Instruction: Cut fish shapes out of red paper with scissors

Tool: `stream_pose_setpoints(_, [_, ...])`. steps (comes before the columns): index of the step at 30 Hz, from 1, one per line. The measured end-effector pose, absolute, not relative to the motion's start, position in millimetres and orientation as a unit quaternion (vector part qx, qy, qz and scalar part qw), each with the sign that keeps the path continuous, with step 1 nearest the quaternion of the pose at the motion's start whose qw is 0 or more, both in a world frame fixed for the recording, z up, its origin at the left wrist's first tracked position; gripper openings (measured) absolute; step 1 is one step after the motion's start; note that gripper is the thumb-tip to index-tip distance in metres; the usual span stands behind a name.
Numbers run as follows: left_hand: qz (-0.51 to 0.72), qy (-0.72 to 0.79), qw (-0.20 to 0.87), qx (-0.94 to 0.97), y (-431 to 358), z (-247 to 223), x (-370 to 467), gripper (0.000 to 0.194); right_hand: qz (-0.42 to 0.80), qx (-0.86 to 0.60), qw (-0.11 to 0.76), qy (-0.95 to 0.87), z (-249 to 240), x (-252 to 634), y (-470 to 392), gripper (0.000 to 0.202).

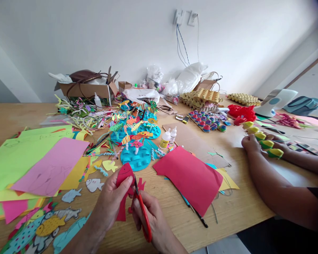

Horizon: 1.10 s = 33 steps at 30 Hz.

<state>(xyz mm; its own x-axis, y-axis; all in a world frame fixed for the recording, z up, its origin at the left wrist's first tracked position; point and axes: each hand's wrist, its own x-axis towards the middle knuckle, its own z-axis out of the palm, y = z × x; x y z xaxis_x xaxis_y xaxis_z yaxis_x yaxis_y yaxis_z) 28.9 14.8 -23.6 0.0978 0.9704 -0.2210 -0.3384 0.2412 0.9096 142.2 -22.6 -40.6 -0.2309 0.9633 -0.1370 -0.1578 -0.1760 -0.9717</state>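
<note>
Between its thumb and fingers, my left hand (112,195) holds a piece of red paper (125,171) with a fish outline drawn on it. My right hand (151,211) grips red-handled scissors (145,215), whose dark blades point away from me and meet the paper's right edge. Red scraps (122,210) show below and behind my hands. To the right lies a larger sheet of red paper (190,178). Near my left hand are a white paper fish (94,185), a pale blue fish (71,195) and a yellow fish (110,165).
Coloured sheets (53,162) and several paper fish (50,225) cover the left side. Blue painted egg-carton pieces (136,157) bear fish at the middle, beside glue bottles (165,139). At right, another person's hands (251,144) hold a yellow-green carton strip (266,144).
</note>
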Motion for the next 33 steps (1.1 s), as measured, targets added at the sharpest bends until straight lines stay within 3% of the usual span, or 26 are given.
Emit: stream_pose_setpoints(33, [0.455, 0.434, 0.669, 0.397, 16, -20, 19, 0.010, 0.634, -0.424, 0.415, -0.496, -46, 152, -24, 0.049])
